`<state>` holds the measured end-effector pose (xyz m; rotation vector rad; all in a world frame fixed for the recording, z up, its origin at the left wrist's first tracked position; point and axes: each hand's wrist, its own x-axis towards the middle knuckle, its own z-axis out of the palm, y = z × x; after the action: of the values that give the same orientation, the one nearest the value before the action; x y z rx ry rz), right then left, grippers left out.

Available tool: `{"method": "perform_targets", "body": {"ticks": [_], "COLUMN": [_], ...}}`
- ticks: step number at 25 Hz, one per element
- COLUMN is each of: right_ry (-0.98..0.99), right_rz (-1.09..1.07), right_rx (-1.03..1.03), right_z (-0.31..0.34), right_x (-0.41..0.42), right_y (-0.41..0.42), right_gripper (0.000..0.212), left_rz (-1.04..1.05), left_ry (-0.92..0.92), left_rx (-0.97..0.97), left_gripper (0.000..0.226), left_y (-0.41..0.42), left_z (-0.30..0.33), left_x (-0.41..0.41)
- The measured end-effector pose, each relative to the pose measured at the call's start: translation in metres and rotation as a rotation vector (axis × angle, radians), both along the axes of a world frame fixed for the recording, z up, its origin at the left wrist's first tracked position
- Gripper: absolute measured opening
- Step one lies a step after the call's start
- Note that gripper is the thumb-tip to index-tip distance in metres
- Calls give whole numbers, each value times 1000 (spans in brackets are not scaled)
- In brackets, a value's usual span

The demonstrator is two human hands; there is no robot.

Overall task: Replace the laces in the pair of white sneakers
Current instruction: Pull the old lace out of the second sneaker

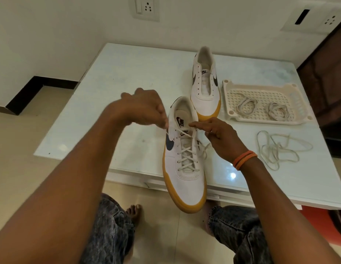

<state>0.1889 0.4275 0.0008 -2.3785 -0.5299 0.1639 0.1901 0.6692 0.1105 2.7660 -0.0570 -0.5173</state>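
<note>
— While the near white canvas sneaker with the gum-yellow sole (pixel 185 168) sits at the front edge of the pale glossy worktop (pixel 112 88), toe overhanging, where are the hands?

— Both at its top eyelets. The left hand (pixel 145 109) pinches one end of the off-white lace (pixel 186 159) at the shoe's left side; the right hand (pixel 217 134), two orange bands (pixel 244 160) on its wrist, pinches the other end on the right. They are held apart, the lace crossing between them.

— And the other shoe?

— The second white sneaker (pixel 205 86) stands farther back, unlaced. Beside it a cream plastic perforated tray (pixel 264 119) holds two coiled laces (pixel 245 105). A loose tangled lace (pixel 278 149) lies on the worktop near the tray.
</note>
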Motion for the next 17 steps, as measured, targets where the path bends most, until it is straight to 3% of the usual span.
{"method": "perform_targets", "body": {"ticks": [2,4,7,8,10,12,15,17], "right_ry": [45,47,61,116,309,427,373,404], "right_rz": [11,-24,-181,-205,-153,-114,-138,-175], "right_rx": [44,126,48,-48,-225,-288,-288,-261], "right_z": [-1,2,17,21,28,28,22,21], "right_x": [-2,-5,-8,-10,-24,-47,-67,-69], "right_y": [2,5,-2,-5,-7,2,22,28], "right_gripper": [63,53,36,37,70,86,67,65], "left_rz": [92,51,-23,-53,-168,-242,-174,-86], "left_ry": [73,103,-93,-138,-150,-107,-60,-37], "left_rx": [36,122,106,62,80,163,67,-27], "left_gripper": [25,24,24,25,22,18,12,12], "left_y": [13,7,-14,-21,-37,-47,-45,-40], "left_z": [-4,-10,-13,-14,-24,-38,-41,-29], "left_x": [-1,-3,-4,-4,-5,-8,-7,-4]}}
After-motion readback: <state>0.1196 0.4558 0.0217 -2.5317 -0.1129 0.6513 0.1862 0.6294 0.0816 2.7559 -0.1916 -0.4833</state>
